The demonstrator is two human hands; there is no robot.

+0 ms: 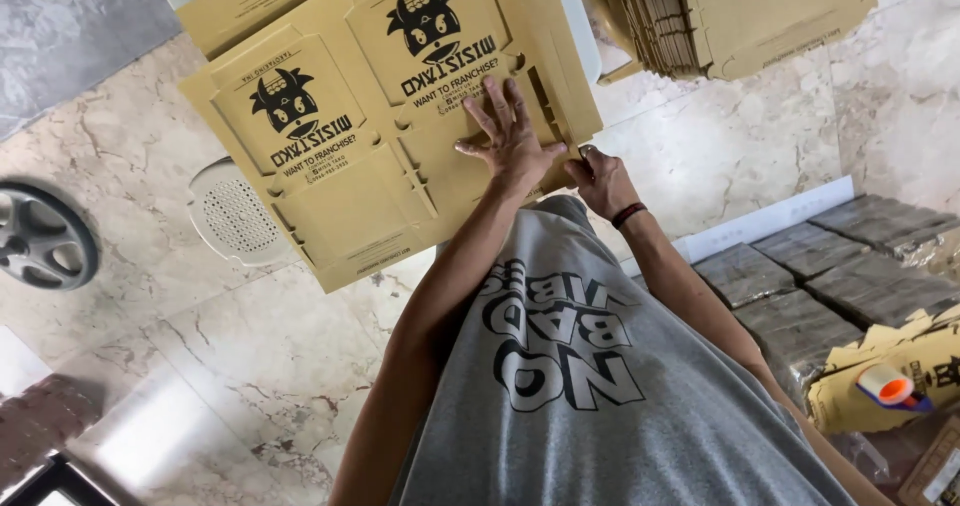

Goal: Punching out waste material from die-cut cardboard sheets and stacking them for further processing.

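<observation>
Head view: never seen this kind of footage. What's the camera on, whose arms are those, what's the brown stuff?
One camera, worn on a person's head, looking down past their grey shirt. Both bare arms are theirs. The left hand lies flat, fingers spread, on a flat brown die-cut cardboard box blank with black printing. The right hand grips that blank's near edge. Below is a marble floor. More stacked cardboard blanks sit top right, and a white perforated round object shows under the blank.
</observation>
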